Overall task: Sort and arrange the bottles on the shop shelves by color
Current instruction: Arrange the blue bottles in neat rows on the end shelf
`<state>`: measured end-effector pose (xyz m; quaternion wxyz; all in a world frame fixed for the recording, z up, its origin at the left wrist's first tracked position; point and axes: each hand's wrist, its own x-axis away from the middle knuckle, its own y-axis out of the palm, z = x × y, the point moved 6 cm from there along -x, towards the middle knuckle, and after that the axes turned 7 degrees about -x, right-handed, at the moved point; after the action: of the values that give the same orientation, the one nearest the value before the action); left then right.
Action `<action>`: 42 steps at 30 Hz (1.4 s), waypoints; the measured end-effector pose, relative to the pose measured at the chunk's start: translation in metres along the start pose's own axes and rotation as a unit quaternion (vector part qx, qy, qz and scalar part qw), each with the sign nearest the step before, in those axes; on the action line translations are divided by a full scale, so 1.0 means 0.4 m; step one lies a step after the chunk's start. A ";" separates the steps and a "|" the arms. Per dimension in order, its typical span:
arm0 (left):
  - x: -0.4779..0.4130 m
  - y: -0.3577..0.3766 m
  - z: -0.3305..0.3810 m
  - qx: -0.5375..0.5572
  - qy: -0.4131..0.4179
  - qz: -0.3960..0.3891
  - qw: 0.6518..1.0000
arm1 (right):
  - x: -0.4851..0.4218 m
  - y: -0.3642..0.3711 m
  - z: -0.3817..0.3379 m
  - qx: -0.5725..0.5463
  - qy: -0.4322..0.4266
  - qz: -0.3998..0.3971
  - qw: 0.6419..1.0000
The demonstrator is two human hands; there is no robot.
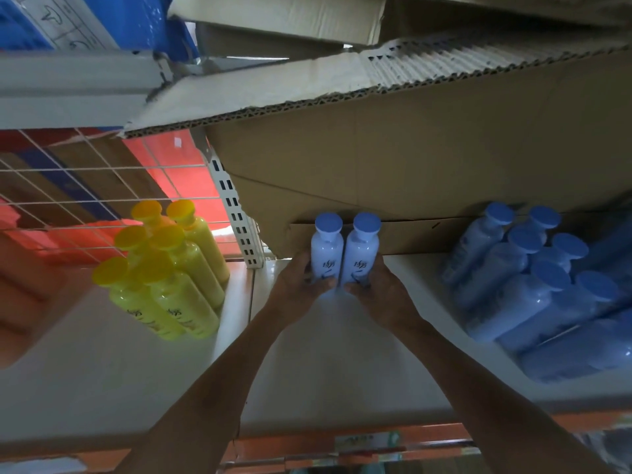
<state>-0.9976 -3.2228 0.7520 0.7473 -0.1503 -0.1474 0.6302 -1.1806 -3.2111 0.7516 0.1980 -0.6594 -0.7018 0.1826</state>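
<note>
Two pale blue bottles with blue caps stand side by side at the back middle of the white shelf (342, 354). My left hand (301, 285) grips the left blue bottle (326, 251) low on its body. My right hand (379, 290) grips the right blue bottle (360, 253) the same way. The two bottles touch each other and stand close against a cardboard box. A cluster of several yellow bottles (171, 268) stands on the left shelf section. Several more blue bottles (533, 278) are grouped at the right.
A large cardboard box (427, 148) overhangs the shelf from above and behind. A white slotted upright (236, 206) divides the two shelf sections. A wire grid (85, 186) backs the left section, with red and orange packaging behind it. An orange shelf edge (342, 446) runs along the front.
</note>
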 end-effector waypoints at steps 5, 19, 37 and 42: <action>-0.003 -0.005 0.007 -0.012 0.010 -0.009 1.000 | -0.013 0.001 0.008 -0.021 0.019 -0.006 1.000; -0.011 0.025 -0.001 -0.070 -0.004 0.030 0.997 | -0.018 0.000 -0.007 -0.019 0.030 -0.010 0.999; 0.002 0.024 -0.005 -0.107 -0.015 0.002 0.994 | 0.025 -0.011 0.005 0.021 0.070 -0.011 0.997; 0.052 0.021 -0.003 -0.150 -0.011 0.026 0.988 | 0.059 -0.019 0.004 0.124 0.033 -0.025 0.991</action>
<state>-1.0012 -3.2009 0.7483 0.6981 -0.2575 -0.2446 0.6217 -1.1891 -3.1878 0.7548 0.3057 -0.6179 -0.6830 0.2413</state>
